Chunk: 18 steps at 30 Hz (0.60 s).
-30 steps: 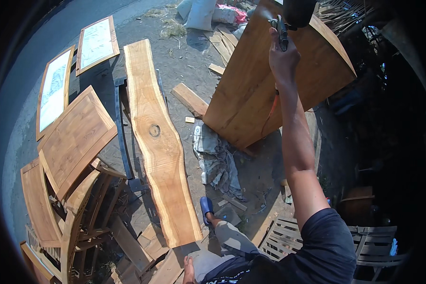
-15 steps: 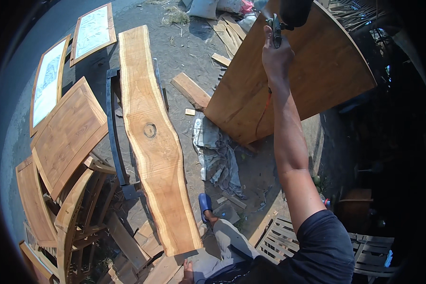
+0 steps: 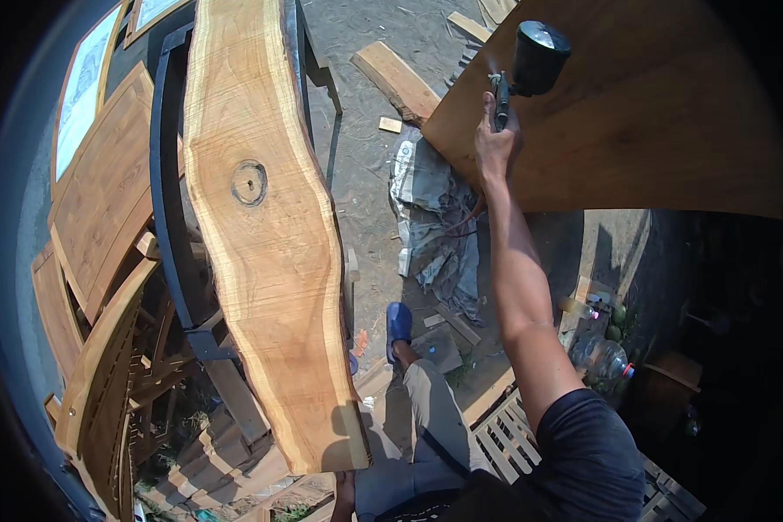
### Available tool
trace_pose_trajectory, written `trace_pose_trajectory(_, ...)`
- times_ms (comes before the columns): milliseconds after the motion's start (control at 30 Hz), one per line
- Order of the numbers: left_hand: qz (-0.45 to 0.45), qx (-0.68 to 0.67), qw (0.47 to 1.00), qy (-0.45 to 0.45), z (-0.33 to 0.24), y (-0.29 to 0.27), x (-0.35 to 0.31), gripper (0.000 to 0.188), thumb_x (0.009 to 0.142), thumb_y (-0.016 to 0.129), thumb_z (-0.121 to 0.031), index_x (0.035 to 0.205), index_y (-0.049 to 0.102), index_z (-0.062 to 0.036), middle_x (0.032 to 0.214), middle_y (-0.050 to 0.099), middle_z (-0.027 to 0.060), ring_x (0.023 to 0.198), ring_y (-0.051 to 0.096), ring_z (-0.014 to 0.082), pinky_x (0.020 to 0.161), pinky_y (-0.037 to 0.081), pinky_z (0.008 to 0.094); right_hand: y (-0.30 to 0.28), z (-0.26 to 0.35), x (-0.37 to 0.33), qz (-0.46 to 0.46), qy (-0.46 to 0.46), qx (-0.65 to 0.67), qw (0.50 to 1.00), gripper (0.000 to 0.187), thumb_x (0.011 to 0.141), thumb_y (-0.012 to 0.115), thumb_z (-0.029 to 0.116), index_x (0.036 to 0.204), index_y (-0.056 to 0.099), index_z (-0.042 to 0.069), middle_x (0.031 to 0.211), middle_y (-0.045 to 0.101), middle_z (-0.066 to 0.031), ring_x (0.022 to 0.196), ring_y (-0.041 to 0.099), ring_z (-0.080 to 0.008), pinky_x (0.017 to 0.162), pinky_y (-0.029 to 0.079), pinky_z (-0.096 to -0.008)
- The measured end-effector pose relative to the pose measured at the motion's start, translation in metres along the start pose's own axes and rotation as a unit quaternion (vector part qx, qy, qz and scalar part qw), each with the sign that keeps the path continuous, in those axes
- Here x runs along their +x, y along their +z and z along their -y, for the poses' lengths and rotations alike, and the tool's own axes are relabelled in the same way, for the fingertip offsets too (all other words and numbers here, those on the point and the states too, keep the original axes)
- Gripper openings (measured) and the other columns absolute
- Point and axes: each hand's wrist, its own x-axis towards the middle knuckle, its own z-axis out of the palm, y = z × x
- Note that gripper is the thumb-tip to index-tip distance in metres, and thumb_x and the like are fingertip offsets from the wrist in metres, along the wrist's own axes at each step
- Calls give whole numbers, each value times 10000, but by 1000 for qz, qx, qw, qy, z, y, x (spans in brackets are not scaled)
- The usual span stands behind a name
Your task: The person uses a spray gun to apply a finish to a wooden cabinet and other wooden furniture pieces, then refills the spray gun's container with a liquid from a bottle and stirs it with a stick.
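Note:
My right hand [image 3: 496,143] is wrapped round a spray gun [image 3: 502,100] with a black cup [image 3: 539,59] on its side. A faint mist shows at the nozzle. Behind the gun leans a large brown wooden panel [image 3: 635,130], and the gun is in front of its left edge. To the left a long live-edge wood slab [image 3: 278,252] with a dark ringed knot lies on a dark metal frame [image 3: 172,191]. My left hand [image 3: 345,487] is low at the slab's near end, its fingers hidden by the slab.
Framed panels [image 3: 104,200] and a curved wooden piece [image 3: 96,374] stack at the left. Crumpled pale sheeting [image 3: 431,209] and a loose plank [image 3: 398,80] lie on the ground. Clear bottles [image 3: 600,358] and a slatted pallet [image 3: 506,439] are at the lower right.
My right hand has brought the spray gun nearer along the panel's left edge. My left hand has moved up to the slab's near end. The view has shifted, and the slab looks larger.

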Motion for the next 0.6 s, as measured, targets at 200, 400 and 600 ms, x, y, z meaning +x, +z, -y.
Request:
trace_pose_trajectory(200,-22,-12,999,-27,-7,18,-15,671,1057,593,-370,1629,385,-86,1587,434,217,1480,377,302,1210,288,381,99,-144,-60,22,9,16,1000,486,1029,679,489,904,636,20,710,675,-190,655,691,-402,584,496,-491)
trace_pose_trajectory(400,-40,-21,998,-39,-6,33,-7,656,1056,597,-367,1612,401,-79,1547,468,214,1437,415,307,1182,320,386,163,-219,-102,34,24,-10,999,488,1024,682,477,910,677,2,772,700,-248,720,697,-462,631,512,-533)
trace_pose_trajectory(600,-54,-18,997,-52,-16,26,-11,641,1055,601,-363,1596,416,-72,1508,502,211,1395,454,311,1154,352,392,218,-276,-135,2,15,-78,997,615,1003,656,581,871,673,-19,769,693,-263,709,672,-493,656,512,-542)
